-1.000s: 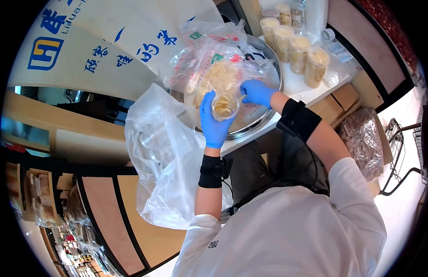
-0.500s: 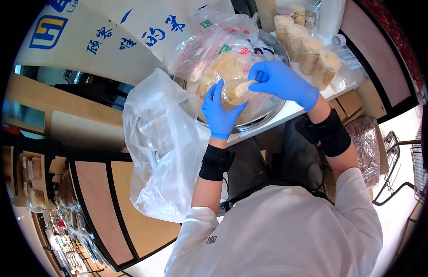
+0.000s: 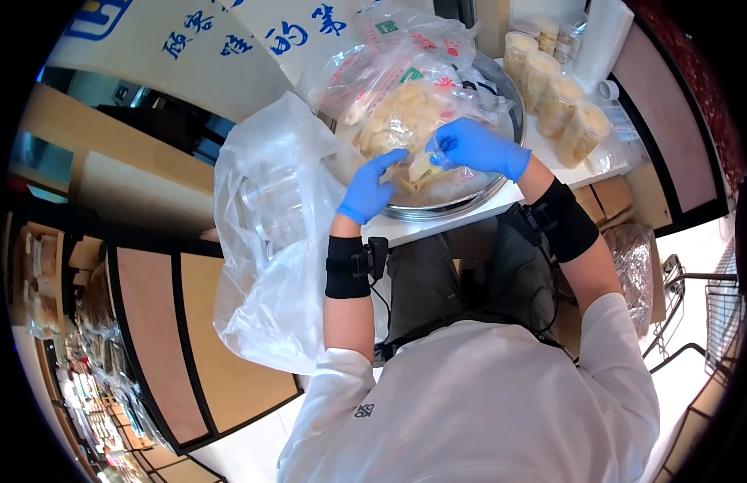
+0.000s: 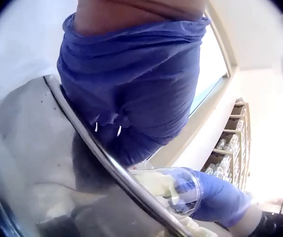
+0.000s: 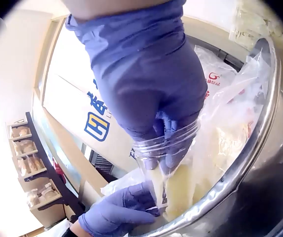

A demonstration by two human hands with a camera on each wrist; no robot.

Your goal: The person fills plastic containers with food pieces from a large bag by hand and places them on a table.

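My right hand, in a blue glove, holds a clear plastic jar by its mouth, with fingertips inside the rim. Pale yellow slices show through the jar's wall. The jar is tilted over a large round metal basin. My gloved left hand is to the left of the jar, above the basin's near edge, its index finger extended toward the pale slices heaped in clear bags there. In the right wrist view the left hand is low beside the jar.
Filled jars stand in a row on the white table at the right, near a plastic roll. A big translucent bag with empty clear jars hangs at the left. Printed sheeting covers the back left.
My left hand has come off the jar and drawn back left. The right hand, which was handling a pale slice at the jar's mouth, now holds the jar itself over the basin.
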